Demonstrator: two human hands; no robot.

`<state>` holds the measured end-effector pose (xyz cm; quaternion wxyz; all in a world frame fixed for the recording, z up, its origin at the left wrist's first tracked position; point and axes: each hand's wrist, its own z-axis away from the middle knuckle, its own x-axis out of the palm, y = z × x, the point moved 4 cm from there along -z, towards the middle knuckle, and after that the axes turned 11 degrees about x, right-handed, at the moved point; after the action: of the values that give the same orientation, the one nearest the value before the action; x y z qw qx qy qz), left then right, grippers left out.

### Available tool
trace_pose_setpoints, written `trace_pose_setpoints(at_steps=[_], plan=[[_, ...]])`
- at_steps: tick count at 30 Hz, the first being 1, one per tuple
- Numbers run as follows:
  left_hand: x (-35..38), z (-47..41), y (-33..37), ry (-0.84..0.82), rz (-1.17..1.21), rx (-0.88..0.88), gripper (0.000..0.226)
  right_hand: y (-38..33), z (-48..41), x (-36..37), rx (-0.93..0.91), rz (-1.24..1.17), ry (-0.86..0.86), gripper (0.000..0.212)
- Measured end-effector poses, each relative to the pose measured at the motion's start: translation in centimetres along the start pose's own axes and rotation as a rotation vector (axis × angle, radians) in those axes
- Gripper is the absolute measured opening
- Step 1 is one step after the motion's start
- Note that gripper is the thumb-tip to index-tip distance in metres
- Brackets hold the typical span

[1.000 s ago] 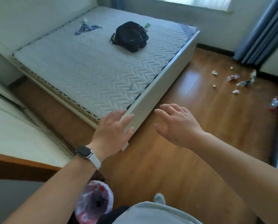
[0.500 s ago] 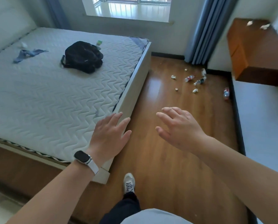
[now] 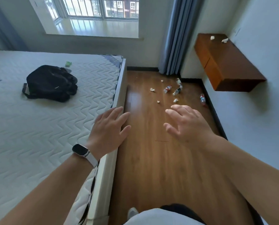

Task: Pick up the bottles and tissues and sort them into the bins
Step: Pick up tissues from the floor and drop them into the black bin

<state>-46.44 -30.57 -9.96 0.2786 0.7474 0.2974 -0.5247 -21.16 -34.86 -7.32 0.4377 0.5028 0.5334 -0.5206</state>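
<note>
Left hand (image 3: 108, 129) fingers spread, palm down, empty, held over the bed (image 3: 54, 127) edge; contact with the frame can't be told. Watch (image 3: 80, 150) on that wrist. Right hand (image 3: 186, 125) fingers also splayed apart, empty, hanging over the floor (image 3: 151, 168), touching nothing.

Open room: a strip of bare wood floor runs from the person's feet to the far wall, bounded on the left by the bed's white side rail and on the right by the dark baseboard and white wall. A wooden shelf (image 3: 225, 65) juts from the right wall above the strip's far end. A curtain (image 3: 176, 38) hangs at the far corner beside the window (image 3: 99, 7).

Bottles and tissues lie at the far end of the floor, well beyond both hands: one bottle (image 3: 167, 89), a second (image 3: 177, 91) just right of it, a third (image 3: 202, 99) against the baseboard. Tissue wads: one (image 3: 152, 89) left of the bottles, one (image 3: 158, 101) and one (image 3: 175, 100) just past the right fingertips. Two more tissues (image 3: 212, 37) on the shelf. A black bag (image 3: 51, 83) lies on the bed, a small green item (image 3: 68, 63) behind it.
</note>
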Motion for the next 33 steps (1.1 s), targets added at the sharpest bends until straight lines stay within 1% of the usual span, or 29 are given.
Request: trace_pose_setpoints(at_steps=[5, 9, 15, 21, 25, 28, 33], plan=[[1.5, -4.4, -2.0, 0.03, 0.013, 0.07, 0.042, 0.9, -3.7, 0.2, 0.066, 0.01, -0.003, 0.07], [3.1, -8.0, -2.4, -0.001, 0.009, 0.1, 0.044, 2.6, -6.9, 1.2, 0.098, 0.012, 0.003, 0.066], [5.2, -15.4, -4.2, -0.04, -0.028, 0.108, 0.043, 6.2, -13.9, 3.5, 0.092, -0.037, -0.031, 0.072], [7.7, -26.6, -5.1, -0.113, -0.056, 0.112, 0.049, 12.7, -22.5, 4.3, 0.137, -0.07, -0.041, 0.073], [10.6, -34.2, -3.5, -0.142, -0.045, 0.153, 0.046, 18.9, -26.9, 4.3, 0.184, -0.068, -0.05, 0.072], [12.4, -39.0, -2.2, -0.14, -0.045, 0.197, 0.049, 23.2, -29.9, 4.4, 0.213, -0.044, -0.059, 0.069], [14.4, -44.9, -2.1, -0.157, -0.021, 0.225, 0.052, 26.8, -34.1, 4.0, 0.227, -0.042, -0.07, 0.069]])
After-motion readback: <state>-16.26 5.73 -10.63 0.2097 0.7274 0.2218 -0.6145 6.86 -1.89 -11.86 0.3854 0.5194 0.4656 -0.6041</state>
